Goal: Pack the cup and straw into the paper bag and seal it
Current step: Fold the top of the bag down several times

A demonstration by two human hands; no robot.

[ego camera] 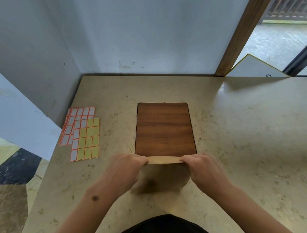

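Observation:
A brown paper bag (163, 176) stands on the beige stone counter (243, 146) in front of me, its top pressed flat into a folded edge. My left hand (124, 170) pinches the left end of that edge. My right hand (202, 167) pinches the right end. The bag's body is blurred below the fold. No cup or straw is visible; I cannot tell what the bag holds.
A dark wooden board (164, 130) lies flat just beyond the bag. Two sheets of orange-bordered sticker labels (82, 133) lie to the left near the wall corner. Grey walls close the back and left. A wooden door frame (243, 28) stands at the right.

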